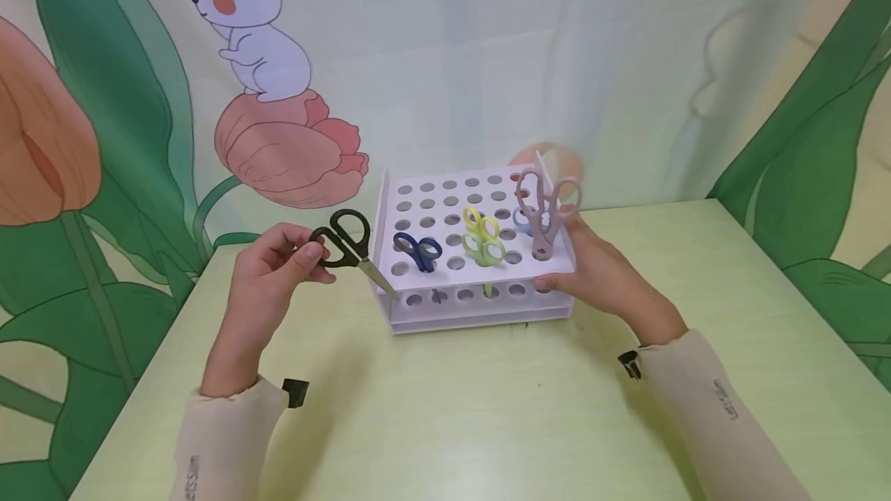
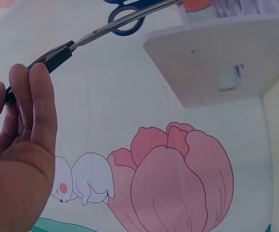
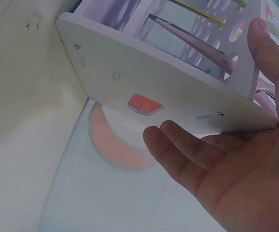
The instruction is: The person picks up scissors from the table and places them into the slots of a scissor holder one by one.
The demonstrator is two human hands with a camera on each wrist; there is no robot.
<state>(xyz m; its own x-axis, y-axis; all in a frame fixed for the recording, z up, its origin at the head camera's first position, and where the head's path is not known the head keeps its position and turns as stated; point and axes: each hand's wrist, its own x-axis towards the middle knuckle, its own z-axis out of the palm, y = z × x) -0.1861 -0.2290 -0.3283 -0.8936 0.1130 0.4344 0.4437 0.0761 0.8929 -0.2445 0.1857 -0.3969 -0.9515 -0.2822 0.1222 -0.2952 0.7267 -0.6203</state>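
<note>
My left hand [image 1: 267,284] pinches a pair of black-handled scissors [image 1: 365,263] by a handle loop, the closed metal blades slanting down past the left front corner of a white perforated rack [image 1: 452,278]. In the left wrist view, the scissors' blades [image 2: 125,20] reach toward the rack's side. At the rack's right side, my right hand [image 1: 605,273] grips the edge, thumb over the front and fingers along the side panel [image 3: 173,82]. Standing in the holes are navy scissors [image 1: 422,253], yellow scissors [image 1: 480,223], green scissors [image 1: 483,255] and larger mauve scissors [image 1: 545,234], which partly hide light blue scissors [image 1: 520,224].
The rack stands on a pale yellow-green table [image 1: 459,408] near its back edge. Behind it hangs a cloth backdrop [image 1: 445,60] printed with a rabbit, tulips and leaves. A lower tier of holes shows under the rack's top panel.
</note>
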